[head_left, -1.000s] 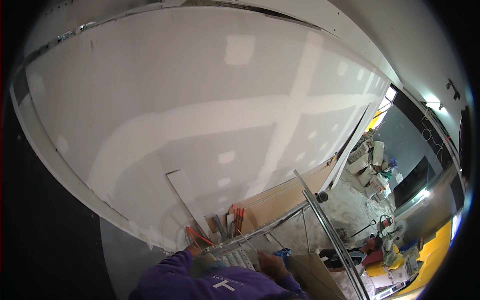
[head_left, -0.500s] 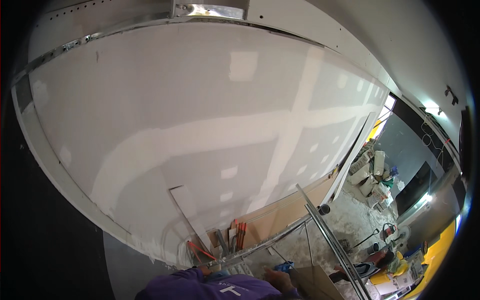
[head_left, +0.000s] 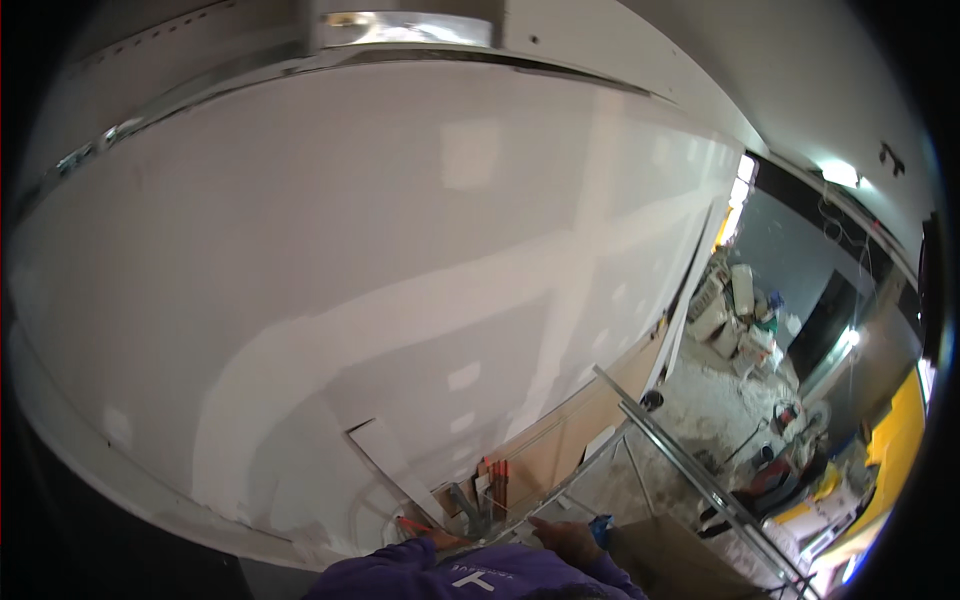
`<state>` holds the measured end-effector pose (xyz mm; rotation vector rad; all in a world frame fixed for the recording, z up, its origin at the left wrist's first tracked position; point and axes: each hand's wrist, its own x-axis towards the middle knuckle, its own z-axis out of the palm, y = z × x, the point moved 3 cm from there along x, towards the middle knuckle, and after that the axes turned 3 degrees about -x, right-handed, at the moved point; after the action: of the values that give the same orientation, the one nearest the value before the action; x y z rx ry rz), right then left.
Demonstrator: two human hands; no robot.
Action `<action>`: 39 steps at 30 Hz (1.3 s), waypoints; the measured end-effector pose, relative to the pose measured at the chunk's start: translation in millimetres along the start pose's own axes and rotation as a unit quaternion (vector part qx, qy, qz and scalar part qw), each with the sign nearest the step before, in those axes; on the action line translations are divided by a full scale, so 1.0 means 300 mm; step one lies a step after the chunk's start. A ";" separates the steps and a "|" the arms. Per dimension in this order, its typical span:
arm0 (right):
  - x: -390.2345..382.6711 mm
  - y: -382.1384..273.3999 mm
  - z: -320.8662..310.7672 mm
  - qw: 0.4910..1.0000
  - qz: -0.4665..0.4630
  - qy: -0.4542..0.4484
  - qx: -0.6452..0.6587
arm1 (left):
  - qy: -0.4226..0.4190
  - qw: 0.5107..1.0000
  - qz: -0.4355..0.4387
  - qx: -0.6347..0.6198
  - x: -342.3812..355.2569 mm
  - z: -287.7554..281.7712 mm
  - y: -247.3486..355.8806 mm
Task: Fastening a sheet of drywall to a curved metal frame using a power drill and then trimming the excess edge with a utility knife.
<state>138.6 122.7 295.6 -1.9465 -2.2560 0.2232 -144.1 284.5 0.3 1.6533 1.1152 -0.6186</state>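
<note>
Low in the picture, my left hand [head_left: 447, 541] shows only in part beyond a purple sleeve, near an orange-red bar [head_left: 414, 526]. My right hand [head_left: 568, 541] is in front of my body, its fingers toward the left. A small blue item [head_left: 600, 527] lies just beside it. Blur and small size hide whether either hand grips anything. Between the hands and the wall stand several orange and grey upright pieces [head_left: 497, 485]. A narrow white board strip [head_left: 392, 467] leans against the large plasterboard wall [head_left: 330, 190], which carries pale bands and patches of filler.
Long metal profiles [head_left: 680, 455] slant across the right, beside a brown sheet [head_left: 670, 550]. A tan board [head_left: 575, 430] leans along the wall's foot. Farther off are piled bags [head_left: 730, 325], a black bucket [head_left: 652, 400] and cluttered tools on a dusty floor.
The view has tilted and shifted, so the wall's lower left and the far room sit differently. My right hand now shows higher, and my left sits farther right in the picture.
</note>
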 end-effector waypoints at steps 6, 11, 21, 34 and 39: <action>-0.076 0.068 0.136 0.969 0.037 0.234 0.069 | -0.035 0.985 0.105 0.135 0.079 -0.062 0.036; -0.307 0.109 0.061 0.933 0.336 0.109 0.064 | -0.119 0.978 0.082 0.149 0.107 -0.112 0.182; -1.106 0.064 0.489 0.662 0.686 0.036 0.301 | -0.290 0.882 -0.008 0.371 0.040 0.098 0.478; -1.689 0.121 1.662 0.347 0.797 -0.012 0.494 | -0.228 0.805 -0.123 0.534 0.136 0.591 0.607; -1.756 0.272 2.011 0.293 0.792 -0.030 0.534 | -0.140 0.736 -0.186 0.635 0.240 0.801 0.647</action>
<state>165.6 -394.2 -321.1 -1.9855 0.8865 1.3472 87.8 75.9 -58.0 2.2736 0.7597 -2.1758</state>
